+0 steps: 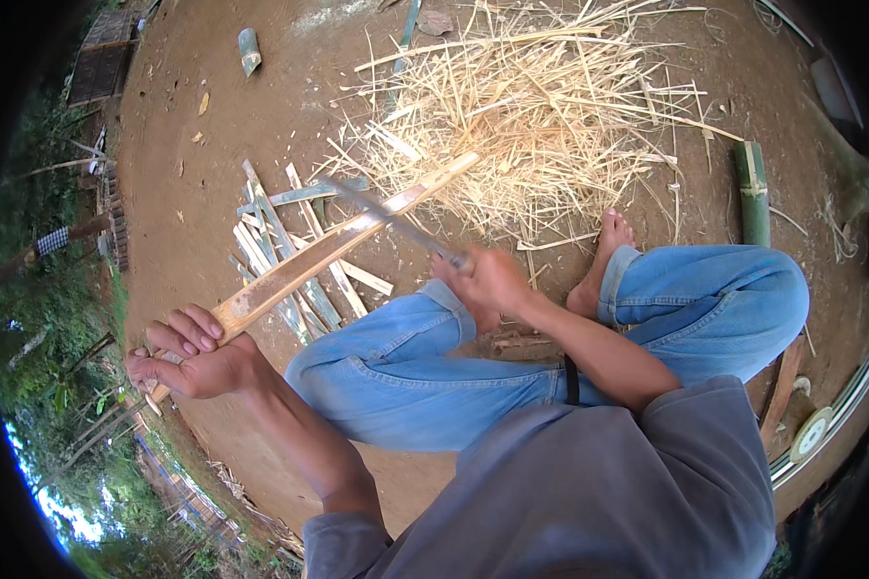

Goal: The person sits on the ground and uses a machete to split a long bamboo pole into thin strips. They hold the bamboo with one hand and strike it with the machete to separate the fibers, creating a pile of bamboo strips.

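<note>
My left hand [198, 357] is wrapped round the near end of a long split bamboo strip [304, 262], which slants up and away to the right. The strip's pale inner face, with a brown middle, shows upward. In my right hand [492, 285] is the handle of a knife [410, 232]. Its blade, smeared by motion, crosses over the strip toward the far end; whether it touches the bamboo I cannot tell. The strip's far tip reaches the edge of a heap of pale bamboo shavings [531, 116].
Several split bamboo pieces [285, 241] lie beyond my left knee. A green bamboo section [752, 193] is on the ground at the right, and a short one [249, 52] at the far left. My bare feet [601, 261] are near the heap. A round disc [813, 434] sits at the right.
</note>
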Action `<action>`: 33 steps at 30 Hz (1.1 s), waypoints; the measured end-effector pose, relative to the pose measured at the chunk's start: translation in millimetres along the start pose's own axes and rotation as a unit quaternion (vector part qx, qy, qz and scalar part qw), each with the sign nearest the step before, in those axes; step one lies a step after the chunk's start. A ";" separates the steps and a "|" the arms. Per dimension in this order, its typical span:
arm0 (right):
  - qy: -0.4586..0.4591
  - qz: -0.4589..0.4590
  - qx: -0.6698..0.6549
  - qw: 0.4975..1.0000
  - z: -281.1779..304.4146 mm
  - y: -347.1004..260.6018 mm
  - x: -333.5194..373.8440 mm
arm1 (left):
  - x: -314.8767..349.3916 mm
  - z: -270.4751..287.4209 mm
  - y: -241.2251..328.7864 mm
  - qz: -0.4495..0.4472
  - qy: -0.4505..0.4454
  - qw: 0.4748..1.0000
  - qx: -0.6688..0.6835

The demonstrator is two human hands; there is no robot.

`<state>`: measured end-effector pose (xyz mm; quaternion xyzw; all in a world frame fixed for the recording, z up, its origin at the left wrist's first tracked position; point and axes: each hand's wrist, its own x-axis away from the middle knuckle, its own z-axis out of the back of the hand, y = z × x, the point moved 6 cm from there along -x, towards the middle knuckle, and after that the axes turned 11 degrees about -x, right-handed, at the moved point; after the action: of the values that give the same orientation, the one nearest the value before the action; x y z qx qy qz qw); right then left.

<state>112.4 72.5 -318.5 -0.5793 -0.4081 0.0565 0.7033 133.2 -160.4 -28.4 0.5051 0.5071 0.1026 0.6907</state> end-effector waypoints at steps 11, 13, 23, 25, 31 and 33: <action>0.135 0.003 0.036 0.990 40.4 99.9 -39.4 | -7.7 1.3 -8.4 0.016 -0.007 0.999 0.041; 0.152 -0.043 0.053 0.986 45.0 107.8 -37.9 | -2.8 -2.8 -3.1 0.010 0.007 1.000 0.022; 0.179 -0.082 0.112 0.974 73.7 171.2 -43.2 | -10.5 0.3 -8.1 0.026 0.006 0.999 -0.034; 0.168 -0.135 0.036 0.976 57.2 173.5 -52.7 | -11.9 7.4 -12.2 0.035 -0.026 0.999 0.000; 0.131 -0.093 -0.095 0.982 19.1 144.5 -64.3 | -16.9 -23.4 11.9 0.074 0.008 0.997 -0.004; 0.089 -0.113 -0.151 0.978 14.6 73.9 -32.6 | -23.2 -20.6 25.9 0.128 0.081 0.988 0.024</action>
<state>110.6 89.5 -398.8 -0.6316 -0.4107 -0.1377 0.6430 115.4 -151.2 6.8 0.5723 0.4953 0.2187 0.6159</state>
